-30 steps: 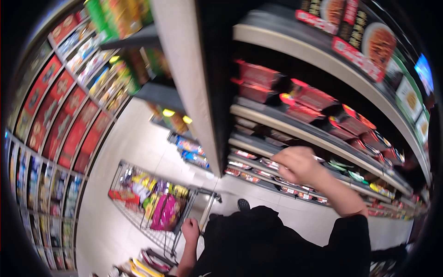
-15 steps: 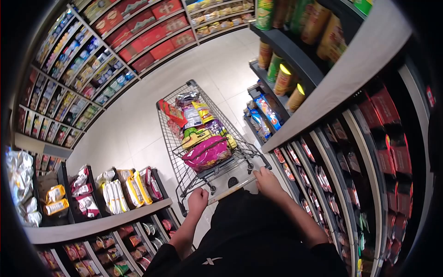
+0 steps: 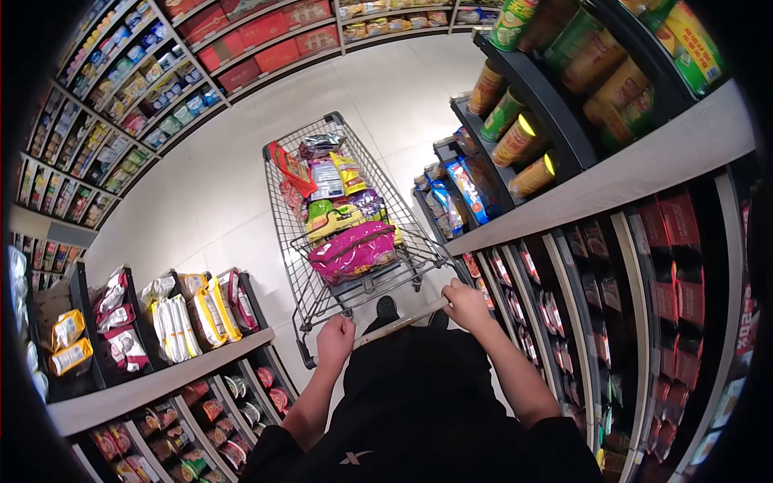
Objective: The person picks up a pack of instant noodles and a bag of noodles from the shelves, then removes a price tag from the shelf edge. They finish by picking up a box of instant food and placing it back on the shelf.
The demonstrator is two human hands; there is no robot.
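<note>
In front of me stands a wire shopping cart (image 3: 282, 217), its handle (image 3: 403, 321) close to my body. My left hand (image 3: 335, 338) is closed round the left part of the handle. Farther right, my right hand (image 3: 466, 304) also wraps the handle. Inside the basket a large magenta bag (image 3: 352, 253) lies nearest me. Beyond it are a green and yellow package (image 3: 328, 220), a yellow packet (image 3: 348, 174), a white and purple packet (image 3: 325, 179), a red packet (image 3: 290, 169) and a dark shiny packet (image 3: 321, 144).
Snack shelves with canisters (image 3: 513, 138) rise on the right, close to the cart. A shelf end with bagged goods (image 3: 175, 326) stands on the left. Red boxes (image 3: 278, 55) fill the far shelves. Pale tiled floor (image 3: 217, 209) runs ahead between them.
The cart and both hands have shifted slightly left in view, and the view has turned a little. The shelves on both sides sit differently in view. Both hands stay on the handle.
</note>
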